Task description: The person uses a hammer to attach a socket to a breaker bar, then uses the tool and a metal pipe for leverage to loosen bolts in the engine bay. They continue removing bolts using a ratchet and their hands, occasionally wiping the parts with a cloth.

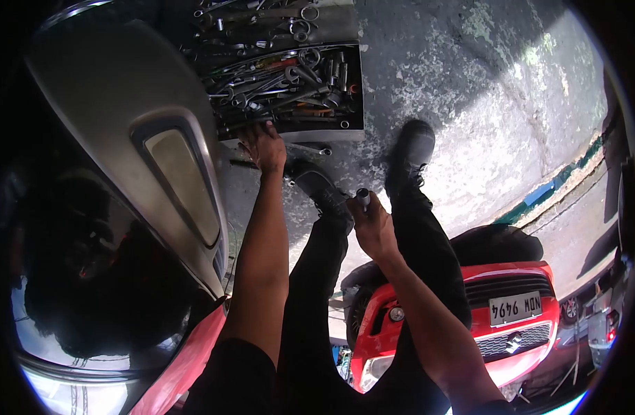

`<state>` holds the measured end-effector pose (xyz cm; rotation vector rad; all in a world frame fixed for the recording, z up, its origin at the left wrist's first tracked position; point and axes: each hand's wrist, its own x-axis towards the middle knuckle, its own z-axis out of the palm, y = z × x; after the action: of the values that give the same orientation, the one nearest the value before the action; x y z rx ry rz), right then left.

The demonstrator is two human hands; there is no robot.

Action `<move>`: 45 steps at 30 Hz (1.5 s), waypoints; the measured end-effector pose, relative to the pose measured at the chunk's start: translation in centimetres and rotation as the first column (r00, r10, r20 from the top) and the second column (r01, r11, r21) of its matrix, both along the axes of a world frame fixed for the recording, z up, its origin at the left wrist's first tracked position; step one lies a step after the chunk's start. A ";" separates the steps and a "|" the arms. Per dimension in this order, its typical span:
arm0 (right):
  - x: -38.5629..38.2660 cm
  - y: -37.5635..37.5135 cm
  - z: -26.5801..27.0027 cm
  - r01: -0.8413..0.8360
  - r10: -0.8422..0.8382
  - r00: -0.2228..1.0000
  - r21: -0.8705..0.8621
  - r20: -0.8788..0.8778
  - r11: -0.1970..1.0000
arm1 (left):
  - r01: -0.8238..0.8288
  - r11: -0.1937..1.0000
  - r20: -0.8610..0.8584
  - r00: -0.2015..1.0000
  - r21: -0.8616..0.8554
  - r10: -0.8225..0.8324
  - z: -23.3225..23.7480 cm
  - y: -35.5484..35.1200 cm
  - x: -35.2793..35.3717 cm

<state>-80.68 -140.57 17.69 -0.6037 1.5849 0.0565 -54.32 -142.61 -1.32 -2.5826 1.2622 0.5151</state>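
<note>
Step in hand, as I judge it: selecting tools. Left grip (264,151) rests at the near edge of the metal tray (324,135) of jumbled wrenches (303,74); cannot tell whether it holds anything. Right grip (375,228) is closed round a metal socket (363,196), between the shoes (420,144). Drawing any wrench calls for parting it from its neighbours.
</note>
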 end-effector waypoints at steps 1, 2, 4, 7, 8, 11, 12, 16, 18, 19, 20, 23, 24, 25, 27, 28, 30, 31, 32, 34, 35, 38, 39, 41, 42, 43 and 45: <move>-0.1 -0.3 0.0 -0.008 0.008 1.000 -0.015 0.004 1.000 | 0.017 0.997 0.019 1.000 -0.070 -0.016 -0.3 0.1 -0.9; -0.1 -0.4 0.1 -0.014 0.014 1.000 -0.028 0.008 1.000 | 0.017 0.999 0.045 0.999 -0.048 -0.015 -0.7 0.1 -1.5; -0.1 -0.3 0.1 -0.025 0.027 0.999 -0.060 0.021 0.998 | 0.017 1.000 0.095 0.995 0.000 -0.017 -1.2 -0.7 -2.4; -0.5 -0.1 -0.2 -0.059 0.063 0.998 -0.141 0.030 0.988 | -0.070 0.997 0.038 0.997 0.032 0.069 -0.5 -2.3 -1.6; -0.6 0.0 -0.2 -0.077 0.082 0.996 -0.176 0.019 0.981 | -0.066 0.998 0.048 0.997 0.002 0.066 -1.0 -2.3 -0.7; -0.6 -1.7 0.5 -0.040 0.041 0.999 -0.022 0.009 0.999 | -0.052 0.998 0.077 0.996 -0.027 0.054 -2.7 -3.1 3.6; -0.5 -2.3 0.7 -0.014 0.014 1.000 0.072 0.005 0.997 | -0.053 0.999 0.082 0.995 0.001 0.053 -3.4 -3.3 4.9; -0.7 -1.7 0.4 0.001 -0.002 1.000 0.047 0.025 0.999 | -0.175 0.960 -0.022 0.983 0.217 0.184 -2.1 -5.3 6.7; -0.9 -2.2 0.6 -0.002 -0.001 0.999 0.070 0.036 0.998 | -0.009 0.986 0.011 1.000 0.165 0.008 -2.1 -4.6 8.2; -0.9 -2.1 0.6 0.016 -0.018 0.999 0.057 0.035 0.998 | 0.073 0.987 0.033 0.996 0.140 -0.078 -1.5 -4.6 8.2; -0.9 -2.1 0.5 0.001 -0.002 1.000 0.028 0.021 1.000 | 0.137 0.975 0.064 0.987 0.174 -0.150 -0.9 -4.5 8.0; -1.0 -2.6 0.5 -0.015 0.015 1.000 -0.012 -0.006 1.000 | 0.296 0.937 0.099 0.943 0.183 -0.318 0.2 -4.8 7.4; -1.2 -2.9 0.5 -0.004 0.004 1.000 0.007 -0.004 1.000 | 0.329 0.937 0.079 0.937 0.121 -0.339 0.2 -4.8 6.8; -1.3 -3.0 0.6 0.010 -0.010 1.000 0.033 -0.004 0.999 | 0.362 0.930 0.058 0.929 0.064 -0.365 0.3 -4.7 6.2; -1.6 -2.8 0.0 -0.007 0.006 1.000 0.059 0.020 0.998 | 0.214 0.976 -0.065 0.974 -0.045 -0.217 1.3 -5.8 3.1; -1.7 -2.5 -0.3 -0.014 0.012 0.999 0.073 0.033 0.997 | 0.135 0.987 -0.131 0.981 -0.091 -0.146 2.2 -6.5 1.1; -1.8 -2.1 -0.5 0.041 -0.046 0.996 0.053 0.079 0.998 | 0.070 0.991 -0.274 0.957 -0.111 -0.098 5.0 -7.3 -3.3; -1.7 -1.9 -0.4 0.070 -0.074 0.992 0.043 0.103 0.997 | 0.017 0.985 -0.349 0.934 -0.169 -0.076 6.7 -7.0 -6.0; -1.6 -1.8 -0.3 0.094 -0.097 0.984 0.021 0.152 0.995 | -0.042 0.974 -0.423 0.904 -0.224 -0.058 8.9 -6.5 -8.4; -1.9 -1.4 0.4 0.138 -0.129 0.961 -0.019 0.245 0.990 | -0.150 0.986 -0.569 0.819 -0.075 0.081 14.5 -5.4 -12.0; -2.3 -1.6 1.6 0.087 -0.068 0.967 -0.066 0.247 0.994 | -0.213 0.975 -0.610 0.781 -0.061 0.132 16.6 -4.1 -13.1; -4.2 -6.3 9.6 -0.072 0.118 0.951 -0.167 0.285 0.983 | -0.329 0.913 -0.629 0.664 0.240 0.404 25.5 -1.4 -14.3; -4.8 -7.6 12.3 -0.116 0.160 0.938 -0.157 0.309 0.981 | -0.369 0.876 -0.665 0.574 0.311 0.478 29.3 -0.9 -14.5; -6.2 -8.9 17.8 -0.148 0.272 0.912 -0.373 0.306 0.916 | -0.385 0.863 -0.783 0.402 0.327 0.475 36.9 -0.7 -15.1; -6.9 -9.2 20.7 -0.158 0.322 0.900 -0.469 0.294 0.869 | -0.373 0.887 -0.858 0.325 0.272 0.399 41.0 -0.5 -15.4; -7.3 -9.7 23.5 -0.155 0.366 0.886 -0.561 0.285 0.813 | -0.366 0.905 -0.916 0.245 0.217 0.318 44.7 -0.6 -15.8; -8.9 -9.5 28.6 -0.274 0.491 0.839 -0.596 0.236 0.755 | -0.310 0.948 -0.941 0.292 0.073 0.168 50.8 0.0 -16.3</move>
<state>-89.56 -150.08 46.30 -1.3156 1.0551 -0.1984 -70.63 -142.57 49.51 -2.5167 1.0734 2.3770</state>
